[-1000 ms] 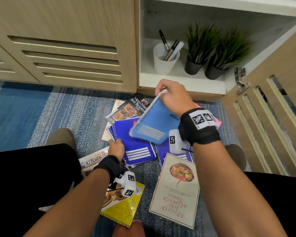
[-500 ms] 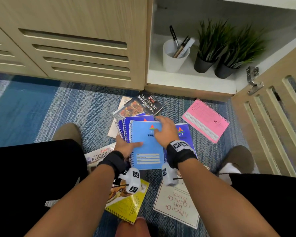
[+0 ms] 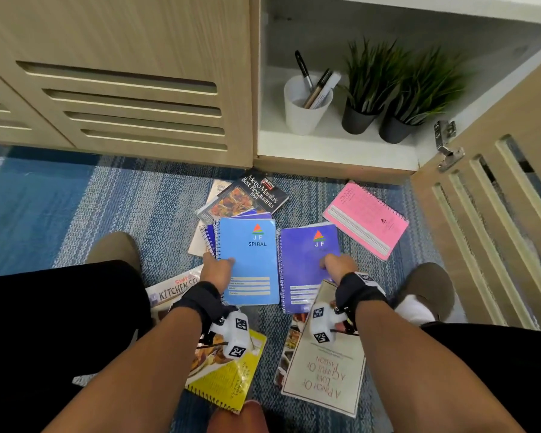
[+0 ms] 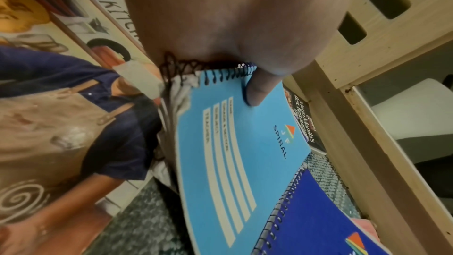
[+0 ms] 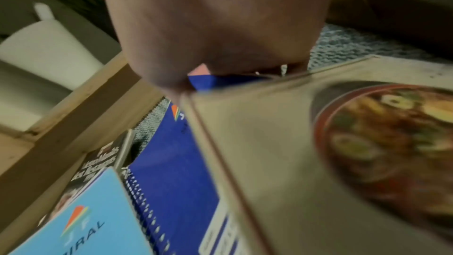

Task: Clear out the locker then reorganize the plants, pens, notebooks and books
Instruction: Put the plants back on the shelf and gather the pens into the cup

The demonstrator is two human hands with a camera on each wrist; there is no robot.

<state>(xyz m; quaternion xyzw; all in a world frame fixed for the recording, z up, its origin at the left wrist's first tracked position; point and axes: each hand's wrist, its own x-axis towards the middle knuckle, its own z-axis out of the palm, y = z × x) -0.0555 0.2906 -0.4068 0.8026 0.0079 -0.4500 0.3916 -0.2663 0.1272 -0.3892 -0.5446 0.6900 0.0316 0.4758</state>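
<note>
On the rug lies a light blue spiral notebook [image 3: 250, 264] on top of a small pile of dark blue ones. My left hand [image 3: 217, 267] grips this pile at its spiral edge; the thumb [image 4: 257, 92] presses on the light blue cover [image 4: 235, 152]. Beside it lies another dark blue notebook [image 3: 306, 260], and my right hand [image 3: 336, 263] pinches its right edge [image 5: 208, 81]. A pink notebook [image 3: 366, 220] lies further right. In the open locker [image 3: 325, 145] stand a white cup of pens [image 3: 306, 104] and two potted plants [image 3: 366, 89].
Books lie scattered around the notebooks: a black restaurant guide [image 3: 250, 195], a kitchen cookbook [image 3: 175, 285], a yellow spiral cookbook [image 3: 228, 373] and a cream one [image 3: 325, 370] under my right wrist. The slatted locker door [image 3: 497, 229] stands open at right. My shoes flank the pile.
My right hand brought the light blue notebook down onto the pile at my left hand, let it go, and moved right to the separate dark blue notebook. My left thumb now lies on the light blue cover.
</note>
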